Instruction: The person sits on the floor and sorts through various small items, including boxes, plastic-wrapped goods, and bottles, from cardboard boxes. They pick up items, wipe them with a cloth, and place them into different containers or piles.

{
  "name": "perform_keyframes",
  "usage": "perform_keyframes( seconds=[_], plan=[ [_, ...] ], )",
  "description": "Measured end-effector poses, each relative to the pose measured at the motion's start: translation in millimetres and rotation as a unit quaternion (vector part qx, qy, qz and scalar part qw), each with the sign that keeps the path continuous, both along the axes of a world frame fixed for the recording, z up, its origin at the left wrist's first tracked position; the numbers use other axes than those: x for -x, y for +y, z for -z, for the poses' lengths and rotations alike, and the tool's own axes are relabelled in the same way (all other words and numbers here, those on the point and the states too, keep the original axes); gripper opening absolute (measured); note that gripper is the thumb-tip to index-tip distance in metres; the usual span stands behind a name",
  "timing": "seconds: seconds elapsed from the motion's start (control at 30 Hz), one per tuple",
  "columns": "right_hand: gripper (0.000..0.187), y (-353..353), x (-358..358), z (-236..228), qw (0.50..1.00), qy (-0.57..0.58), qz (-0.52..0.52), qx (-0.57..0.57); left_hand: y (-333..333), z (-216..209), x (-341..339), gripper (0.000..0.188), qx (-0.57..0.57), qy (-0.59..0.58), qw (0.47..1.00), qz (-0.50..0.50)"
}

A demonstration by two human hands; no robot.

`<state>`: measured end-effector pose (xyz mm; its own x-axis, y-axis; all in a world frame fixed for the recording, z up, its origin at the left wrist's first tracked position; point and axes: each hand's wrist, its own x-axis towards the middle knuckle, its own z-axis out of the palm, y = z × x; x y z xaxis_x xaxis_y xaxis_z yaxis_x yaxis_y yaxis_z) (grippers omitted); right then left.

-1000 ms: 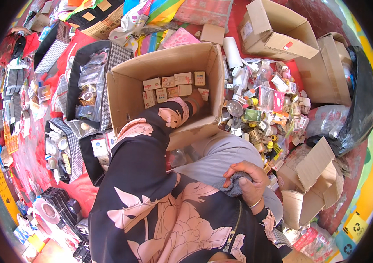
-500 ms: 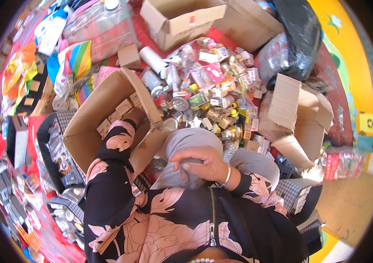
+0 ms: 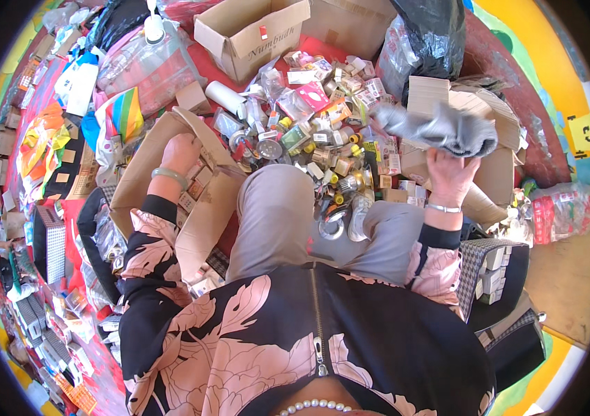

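A brown cardboard box (image 3: 206,220) stands tilted at my left knee, with several small cartons (image 3: 202,182) inside. My left hand (image 3: 182,154) is within it near the far wall, fingers curled; whatever they hold is hidden. My right hand (image 3: 451,179) is raised on the right, its fingers up against a crumpled grey cloth-like piece (image 3: 440,128), smeared by motion. That piece hangs over an open cardboard box (image 3: 492,191) on the right. Ahead of my knees lies a heap of small bottles, jars and cartons (image 3: 322,128).
Behind the heap stand a large open cardboard box (image 3: 253,41) and a black plastic bag (image 3: 433,41). Checked bins (image 3: 492,274) with small boxes are at my right, more bins (image 3: 97,236) at my left. A white roll (image 3: 225,97) lies at the heap's left edge.
My right hand has swung from my lap out to the right, with the grey piece now at its fingers. My left hand has come up inside the left box. The view has shifted.
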<state>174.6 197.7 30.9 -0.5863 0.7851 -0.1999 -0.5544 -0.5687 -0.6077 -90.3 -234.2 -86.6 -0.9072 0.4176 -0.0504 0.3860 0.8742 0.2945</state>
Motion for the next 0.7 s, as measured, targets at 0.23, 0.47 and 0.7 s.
perform_keyframes(
  seconds=[0.23,0.47,0.7],
  plan=[
    [0.041,2,-39,17,0.997,-0.038,-0.054,0.028,65,-74,-58,0.031,-0.084,0.074,0.992,0.049],
    [0.045,24,-74,2,0.934,-0.095,-0.156,-0.307,151,-103,-64,0.031,-0.110,0.073,0.966,0.222],
    [0.052,66,-83,47,0.925,0.231,-0.274,-0.124,249,-25,9,0.028,-0.078,0.067,0.958,0.266]
  ],
)
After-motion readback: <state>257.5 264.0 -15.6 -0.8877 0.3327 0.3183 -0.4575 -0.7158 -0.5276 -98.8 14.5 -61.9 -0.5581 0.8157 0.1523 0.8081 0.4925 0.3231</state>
